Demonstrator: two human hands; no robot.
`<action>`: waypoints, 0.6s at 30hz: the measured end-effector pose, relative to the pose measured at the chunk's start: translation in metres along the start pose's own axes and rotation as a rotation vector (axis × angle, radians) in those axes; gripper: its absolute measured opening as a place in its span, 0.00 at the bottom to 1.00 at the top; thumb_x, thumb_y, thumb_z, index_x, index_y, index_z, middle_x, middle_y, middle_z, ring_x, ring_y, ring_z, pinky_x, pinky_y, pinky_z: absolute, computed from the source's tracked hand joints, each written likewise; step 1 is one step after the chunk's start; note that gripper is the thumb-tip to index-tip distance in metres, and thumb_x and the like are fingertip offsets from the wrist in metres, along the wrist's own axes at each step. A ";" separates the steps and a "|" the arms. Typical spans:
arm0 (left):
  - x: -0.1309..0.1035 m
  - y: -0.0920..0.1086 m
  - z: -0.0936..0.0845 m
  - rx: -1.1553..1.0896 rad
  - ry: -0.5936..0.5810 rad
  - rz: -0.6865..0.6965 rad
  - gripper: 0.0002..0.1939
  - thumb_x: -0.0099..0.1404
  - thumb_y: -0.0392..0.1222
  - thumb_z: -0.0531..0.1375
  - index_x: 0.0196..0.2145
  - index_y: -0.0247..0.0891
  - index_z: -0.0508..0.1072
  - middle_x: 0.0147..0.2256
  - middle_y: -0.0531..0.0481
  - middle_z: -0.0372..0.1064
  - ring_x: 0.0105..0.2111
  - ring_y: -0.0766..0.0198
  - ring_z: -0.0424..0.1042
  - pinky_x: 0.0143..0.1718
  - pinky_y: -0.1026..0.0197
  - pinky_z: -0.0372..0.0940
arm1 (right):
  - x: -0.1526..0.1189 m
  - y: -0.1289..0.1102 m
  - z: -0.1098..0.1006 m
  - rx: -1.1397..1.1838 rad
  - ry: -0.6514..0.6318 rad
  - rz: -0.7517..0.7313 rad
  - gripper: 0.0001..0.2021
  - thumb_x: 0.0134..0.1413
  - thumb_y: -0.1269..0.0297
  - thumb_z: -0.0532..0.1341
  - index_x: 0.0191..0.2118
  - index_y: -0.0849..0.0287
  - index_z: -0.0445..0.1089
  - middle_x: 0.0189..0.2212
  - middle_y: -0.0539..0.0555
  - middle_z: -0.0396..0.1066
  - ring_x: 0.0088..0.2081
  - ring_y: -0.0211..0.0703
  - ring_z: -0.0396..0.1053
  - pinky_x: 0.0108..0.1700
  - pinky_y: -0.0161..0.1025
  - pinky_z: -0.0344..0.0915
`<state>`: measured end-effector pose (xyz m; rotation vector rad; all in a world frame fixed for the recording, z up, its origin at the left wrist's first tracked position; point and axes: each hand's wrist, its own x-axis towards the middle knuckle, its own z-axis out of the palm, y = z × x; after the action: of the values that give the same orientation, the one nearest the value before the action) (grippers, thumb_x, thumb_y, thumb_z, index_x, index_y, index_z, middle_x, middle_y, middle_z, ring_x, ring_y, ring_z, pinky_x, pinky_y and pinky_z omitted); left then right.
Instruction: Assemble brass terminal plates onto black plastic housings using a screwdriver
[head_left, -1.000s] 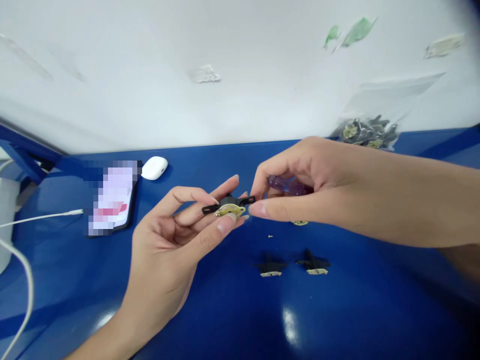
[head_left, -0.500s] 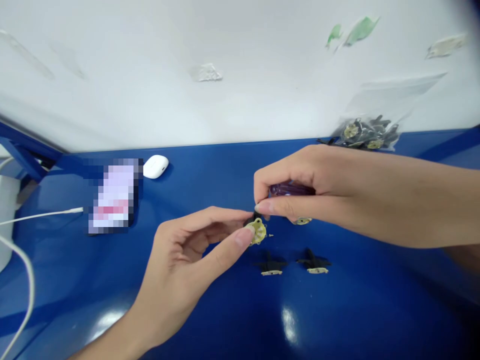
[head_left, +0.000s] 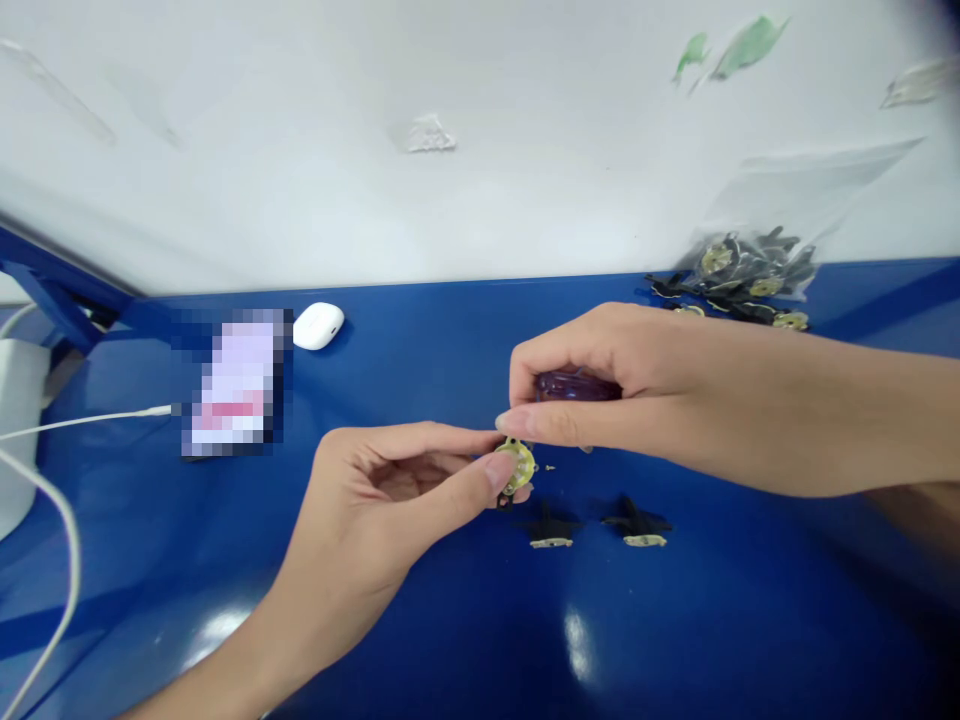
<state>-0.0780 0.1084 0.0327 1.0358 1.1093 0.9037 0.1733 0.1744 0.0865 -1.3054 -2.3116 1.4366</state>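
Note:
Between its thumb and fingers, my left hand (head_left: 405, 510) pinches a small round yellow-and-black part (head_left: 519, 468). My right hand (head_left: 600, 385) is curled round a dark purple tool handle (head_left: 577, 386), and its thumb and fingertip meet at the upper edge of the part. The tool's tip cannot be made out. A tiny screw-like piece (head_left: 550, 468) lies just right of the held part. Below the hands, two black parts with pale rims, one on the left (head_left: 551, 526) and one on the right (head_left: 637, 523), lie side by side on the blue table (head_left: 420, 640).
A clear bag (head_left: 757, 262) of similar parts leans against the white wall (head_left: 300, 150), with several loose ones (head_left: 739, 300) before it. At left are a blurred-out phone (head_left: 236, 385), a white case (head_left: 319, 326) and a white cable (head_left: 71, 540).
The held part has turned slightly, and a black bit now shows at its lower edge. My right hand has shifted slightly down. The whole view has moved a little, showing more loose parts by the bag.

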 end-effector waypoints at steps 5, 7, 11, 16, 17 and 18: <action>-0.001 0.001 0.000 -0.011 -0.009 0.000 0.03 0.69 0.41 0.83 0.39 0.50 0.97 0.35 0.51 0.93 0.36 0.59 0.91 0.42 0.68 0.83 | 0.003 0.003 0.000 -0.006 -0.013 -0.019 0.20 0.77 0.42 0.70 0.35 0.51 0.80 0.24 0.43 0.61 0.24 0.34 0.53 0.23 0.38 0.47; -0.002 0.000 0.000 -0.001 0.001 0.015 0.05 0.68 0.41 0.84 0.39 0.52 0.96 0.35 0.52 0.93 0.36 0.59 0.91 0.41 0.67 0.83 | 0.003 0.004 0.000 -0.001 -0.018 -0.015 0.21 0.78 0.42 0.69 0.35 0.51 0.80 0.24 0.43 0.60 0.24 0.34 0.53 0.23 0.38 0.47; -0.003 -0.002 -0.001 0.038 0.026 0.047 0.08 0.66 0.40 0.84 0.39 0.54 0.96 0.35 0.54 0.93 0.35 0.61 0.91 0.41 0.69 0.81 | 0.004 0.005 0.000 0.004 -0.047 -0.058 0.20 0.78 0.44 0.70 0.35 0.51 0.78 0.24 0.42 0.62 0.22 0.32 0.54 0.21 0.38 0.46; -0.003 -0.002 -0.001 -0.002 -0.004 -0.005 0.06 0.67 0.40 0.84 0.39 0.53 0.97 0.35 0.53 0.93 0.35 0.63 0.90 0.40 0.71 0.80 | 0.004 0.008 0.002 -0.010 -0.060 -0.030 0.19 0.78 0.44 0.69 0.36 0.51 0.78 0.25 0.43 0.62 0.24 0.34 0.54 0.22 0.38 0.48; -0.003 -0.001 -0.001 -0.009 -0.009 -0.013 0.06 0.67 0.40 0.84 0.39 0.53 0.97 0.34 0.53 0.93 0.35 0.63 0.90 0.40 0.71 0.80 | 0.005 0.008 0.002 -0.010 -0.067 -0.034 0.19 0.78 0.44 0.69 0.37 0.50 0.78 0.26 0.43 0.62 0.25 0.34 0.55 0.23 0.38 0.49; -0.003 -0.001 -0.001 -0.014 -0.015 -0.020 0.06 0.67 0.40 0.84 0.39 0.52 0.97 0.34 0.53 0.93 0.35 0.63 0.90 0.40 0.71 0.80 | 0.005 0.008 0.002 -0.008 -0.071 -0.039 0.18 0.77 0.44 0.69 0.37 0.50 0.77 0.26 0.43 0.62 0.25 0.35 0.55 0.23 0.38 0.49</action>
<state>-0.0794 0.1054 0.0322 1.0173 1.0977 0.8856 0.1746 0.1784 0.0775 -1.2237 -2.3754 1.4864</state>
